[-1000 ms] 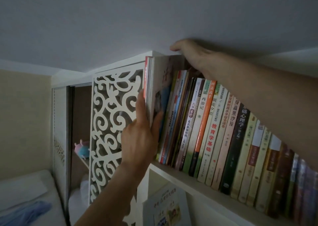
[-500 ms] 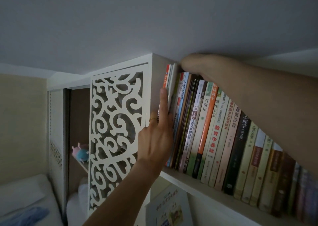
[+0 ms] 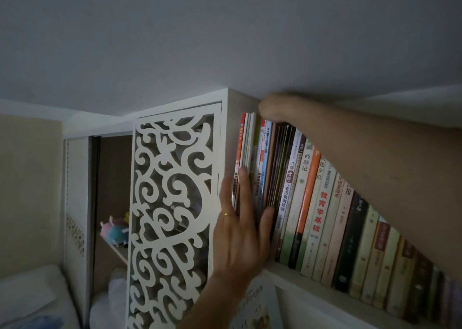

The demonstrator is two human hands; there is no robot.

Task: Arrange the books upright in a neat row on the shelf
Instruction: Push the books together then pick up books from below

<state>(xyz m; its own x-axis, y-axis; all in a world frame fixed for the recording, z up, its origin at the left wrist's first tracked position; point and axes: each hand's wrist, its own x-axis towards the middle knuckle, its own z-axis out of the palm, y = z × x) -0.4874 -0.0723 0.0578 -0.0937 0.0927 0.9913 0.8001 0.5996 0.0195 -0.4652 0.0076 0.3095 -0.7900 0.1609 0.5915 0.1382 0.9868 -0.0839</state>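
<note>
**Squaring the thin books at the left end of the row**

At far left, a plush toy [image 3: 113, 230] is sitting on a lower ledge behind the white fretwork panel [image 3: 172, 216], which is standing just beside the shelf's end and plays no part in the work.

The left hand [image 3: 241, 231] is lying flat against the spines of the thin books [image 3: 246, 141] at the row's left end, its fingers straight and together and its thumb spread to the right. It is holding nothing; the open palm looks chosen to push several slim spines flush at once, since thin volumes tend to slump or stick out.

The row of books [image 3: 325, 203] is standing upright on the shelf [image 3: 300, 277], packed spine to spine and running off to the right, where it blurs in the dim light.

The right hand [image 3: 272, 109] is reaching over the book tops, close under the ceiling, probably steadying the row from above so nothing tips while the left pushes. Its fingers are hidden behind the books, so I cannot tell whether they are curled or straight.

A picture book [image 3: 257, 306] is leaning in the compartment below.
</note>
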